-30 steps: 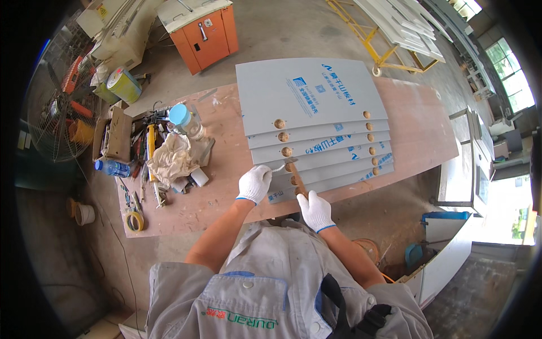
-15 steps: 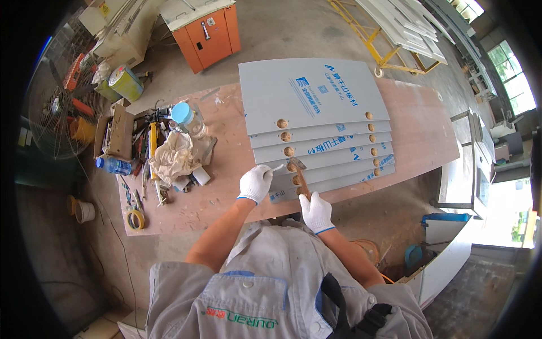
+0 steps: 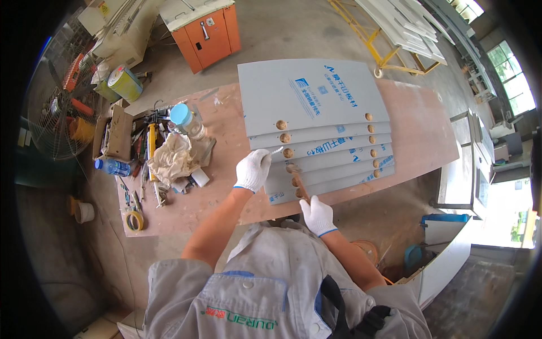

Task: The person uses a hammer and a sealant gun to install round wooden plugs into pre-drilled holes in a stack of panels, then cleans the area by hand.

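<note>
The left hand [image 3: 252, 170], in a white glove, is closed around a small pale, thin object [image 3: 276, 150] whose tip sticks out toward the right; what it is cannot be made out. The right hand [image 3: 318, 215], also gloved, is closed around a brown wooden handle [image 3: 300, 187] whose far end is blurred, so the tool's head is hard to read. The handle's long axis runs from the right hand up and slightly left, pointing at the round holes.

Both hands sit at the near edge of a fanned stack of grey panels [image 3: 316, 107] lying flat on the reddish-brown counter [image 3: 418, 130]. Each panel's long axis runs left to right, and each shows a round hole [image 3: 281, 125] near its left end and a smaller one near its right. Only the top panel is fully visible; the lower ones show just a strip each.

To the left lie a crumpled cloth [image 3: 175, 158], a blue-lidded jar [image 3: 183, 117] and scattered tools that are too small to identify.
</note>
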The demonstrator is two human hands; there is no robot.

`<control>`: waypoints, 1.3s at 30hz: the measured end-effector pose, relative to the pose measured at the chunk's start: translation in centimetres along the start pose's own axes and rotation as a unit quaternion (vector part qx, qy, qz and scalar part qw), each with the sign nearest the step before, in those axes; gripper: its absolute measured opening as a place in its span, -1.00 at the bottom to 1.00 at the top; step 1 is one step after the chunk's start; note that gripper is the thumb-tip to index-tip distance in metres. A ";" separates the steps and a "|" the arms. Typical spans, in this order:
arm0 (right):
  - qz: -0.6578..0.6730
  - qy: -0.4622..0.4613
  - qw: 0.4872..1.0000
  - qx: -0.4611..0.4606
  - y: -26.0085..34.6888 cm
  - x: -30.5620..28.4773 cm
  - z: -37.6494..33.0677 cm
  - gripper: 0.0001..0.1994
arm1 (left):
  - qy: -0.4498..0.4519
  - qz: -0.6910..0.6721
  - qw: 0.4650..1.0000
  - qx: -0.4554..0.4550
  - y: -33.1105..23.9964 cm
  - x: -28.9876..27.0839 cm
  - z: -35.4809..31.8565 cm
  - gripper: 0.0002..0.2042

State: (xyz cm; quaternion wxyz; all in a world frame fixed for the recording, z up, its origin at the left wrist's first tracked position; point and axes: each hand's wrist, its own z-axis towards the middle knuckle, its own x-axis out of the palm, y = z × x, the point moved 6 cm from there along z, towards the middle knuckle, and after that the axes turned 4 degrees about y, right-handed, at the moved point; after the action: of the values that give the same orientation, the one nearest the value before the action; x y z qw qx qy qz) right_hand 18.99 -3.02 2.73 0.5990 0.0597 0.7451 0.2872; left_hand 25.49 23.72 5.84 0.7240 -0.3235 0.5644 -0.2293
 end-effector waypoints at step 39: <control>0.001 -0.006 0.996 0.088 0.6 -2.2 4.6 -0.47 | 0.156 0.117 0.981 -0.017 -0.1 4.6 3.6 -0.79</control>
State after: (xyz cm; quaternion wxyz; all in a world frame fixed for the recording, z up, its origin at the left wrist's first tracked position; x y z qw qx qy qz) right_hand 23.76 -1.85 4.38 0.5953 0.1142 0.7642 0.2204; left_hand 30.18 21.18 3.35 0.6435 -0.2280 0.7079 -0.1813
